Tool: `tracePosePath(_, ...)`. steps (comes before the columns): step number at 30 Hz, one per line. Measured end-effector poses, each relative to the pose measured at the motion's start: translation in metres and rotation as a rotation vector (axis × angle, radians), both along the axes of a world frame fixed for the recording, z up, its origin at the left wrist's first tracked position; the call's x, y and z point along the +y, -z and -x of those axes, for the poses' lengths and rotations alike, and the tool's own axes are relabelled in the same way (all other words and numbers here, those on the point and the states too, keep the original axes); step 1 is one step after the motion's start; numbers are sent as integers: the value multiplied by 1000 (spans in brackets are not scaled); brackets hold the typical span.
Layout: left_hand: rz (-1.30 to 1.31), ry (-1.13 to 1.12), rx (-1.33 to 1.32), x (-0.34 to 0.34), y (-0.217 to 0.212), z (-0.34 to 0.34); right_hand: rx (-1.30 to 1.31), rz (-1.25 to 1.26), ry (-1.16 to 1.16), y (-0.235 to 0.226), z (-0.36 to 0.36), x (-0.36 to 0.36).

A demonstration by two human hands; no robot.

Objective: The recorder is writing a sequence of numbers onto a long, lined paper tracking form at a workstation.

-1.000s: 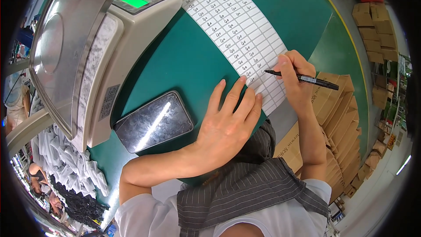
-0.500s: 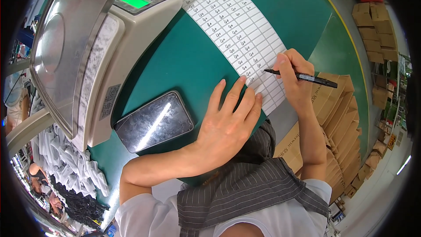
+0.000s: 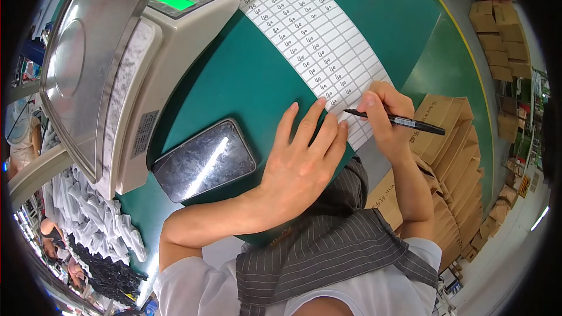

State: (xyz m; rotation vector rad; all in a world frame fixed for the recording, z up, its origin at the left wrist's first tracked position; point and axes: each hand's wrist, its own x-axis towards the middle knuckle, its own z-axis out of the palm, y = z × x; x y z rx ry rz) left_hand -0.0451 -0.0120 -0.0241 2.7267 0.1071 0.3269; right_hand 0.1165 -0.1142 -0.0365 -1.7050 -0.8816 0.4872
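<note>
A long strip of white labels (image 3: 336, 41) in rows lies across the green table, many of them bearing handwritten marks in black. My right hand (image 3: 387, 111) grips a black marker pen (image 3: 418, 124), its tip at a label near the strip's near end. Flat beside it rests my left hand (image 3: 304, 161), fingers spread, the fingertips on the strip's near-left edge. To the left of that hand lies a dark smartphone (image 3: 205, 161), screen up, with a bright reflection across it.
A weighing scale (image 3: 134, 82) with a clear cover and green displays stands on the left of the green table (image 3: 234, 76). Beyond it lie grey-white pieces (image 3: 93, 210) and a black heap (image 3: 108, 272). Flattened cardboard boxes (image 3: 448, 158) stand at the right; stacked cartons (image 3: 497, 35) are farther off.
My right hand and the marker pen have moved down and slightly left, to a row nearer me. My left hand stays nearly in place on the strip.
</note>
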Motion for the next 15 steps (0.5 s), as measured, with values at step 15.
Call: tracePosePath(15,6,-6,-11,0,2,1,-145,28,-31,5,2,3)
